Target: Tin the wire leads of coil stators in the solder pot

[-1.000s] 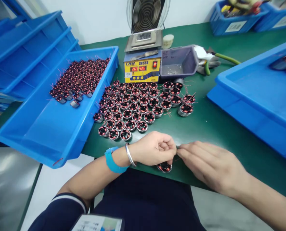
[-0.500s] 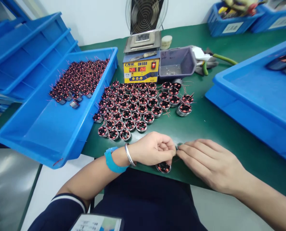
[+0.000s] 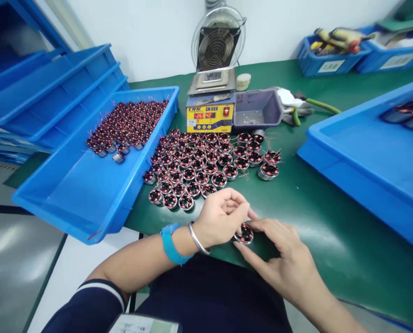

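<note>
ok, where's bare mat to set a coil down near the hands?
Bare green mat lies between the coil cluster and the right blue tray. The near half of the left tray is bare too. Crowded: ahead of the left hand, up to the yellow controller.

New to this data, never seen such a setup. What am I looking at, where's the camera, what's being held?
There is no machine here: a person works with two bare hands, and the single camera sits on their head, looking forward and down.

The left hand and right hand meet at the near edge of a green bench, both gripping one small round copper-wound coil.

Beyond them, many similar coils stand in rows on the bench. More lie heaped in a tilted blue tray on the left. Behind the rows stand a yellow-fronted unit with red digits, a small fan and a grey bin. Another blue tray sits on the right.
</note>
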The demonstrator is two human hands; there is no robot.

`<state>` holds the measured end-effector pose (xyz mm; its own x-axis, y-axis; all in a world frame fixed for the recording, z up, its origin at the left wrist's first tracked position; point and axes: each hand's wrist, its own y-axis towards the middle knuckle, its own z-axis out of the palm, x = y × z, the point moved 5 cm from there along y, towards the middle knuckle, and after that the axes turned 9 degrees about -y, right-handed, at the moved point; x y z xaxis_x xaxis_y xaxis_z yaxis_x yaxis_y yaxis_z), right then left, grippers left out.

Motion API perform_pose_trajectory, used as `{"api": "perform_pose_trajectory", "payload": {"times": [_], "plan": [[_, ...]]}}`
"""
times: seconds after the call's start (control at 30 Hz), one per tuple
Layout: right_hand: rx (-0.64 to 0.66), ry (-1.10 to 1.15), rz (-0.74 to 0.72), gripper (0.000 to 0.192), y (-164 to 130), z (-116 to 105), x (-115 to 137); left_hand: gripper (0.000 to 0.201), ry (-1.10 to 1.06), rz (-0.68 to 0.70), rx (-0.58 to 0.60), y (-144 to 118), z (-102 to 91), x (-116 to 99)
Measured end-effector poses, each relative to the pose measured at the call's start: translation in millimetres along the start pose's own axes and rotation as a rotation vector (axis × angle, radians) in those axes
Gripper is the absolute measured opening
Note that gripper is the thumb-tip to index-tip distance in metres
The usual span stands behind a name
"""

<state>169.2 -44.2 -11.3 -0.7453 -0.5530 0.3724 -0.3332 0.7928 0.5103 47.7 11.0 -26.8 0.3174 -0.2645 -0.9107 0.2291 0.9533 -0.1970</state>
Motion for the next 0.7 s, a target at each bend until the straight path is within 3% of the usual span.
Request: {"api": "perform_pose_trajectory", "payload": {"times": [0.1, 0.2, 0.33, 0.43, 0.57, 0.63, 0.7], "plan": [[-0.001, 0.017, 0.012, 0.011, 3.5, 2.3, 4.4, 0.030, 0.002, 0.263, -0.155, -3.1, -11.6, -19.9], [0.009, 0.013, 0.037, 0.016, 2.4, 1.7, 1.6, 0.031, 0.022, 0.422, -0.250, -14.1, -23.9, -32.4], [0.072, 0.078, 0.072, 0.020, -0.1, 2.2, -1.4, 0.028, 0.100, 0.386, -0.260, -40.6, -37.5, -23.5], [0.160, 0.286, 0.166, 0.020, 15.4, -4.0, -9.3, 0.016, 0.264, 0.304, -0.146, -62.4, -43.3, -10.0], [0.144, 0.374, 0.241, 0.034, 85.0, -29.1, -30.6, 0.017, 0.569, 0.483, 0.087, -79.9, -45.4, -2.5], [0.092, 0.290, 0.270, 0.044, 139.5, -41.3, -42.4, 0.022, 0.631, 0.572, 0.111, -77.9, -51.5, 4.8], [0.055, 0.241, 0.391, 0.043, 197.9, -45.0, -55.1, 0.024, 0.635, 0.598, 0.123, -69.0, -59.9, 18.1]]}}
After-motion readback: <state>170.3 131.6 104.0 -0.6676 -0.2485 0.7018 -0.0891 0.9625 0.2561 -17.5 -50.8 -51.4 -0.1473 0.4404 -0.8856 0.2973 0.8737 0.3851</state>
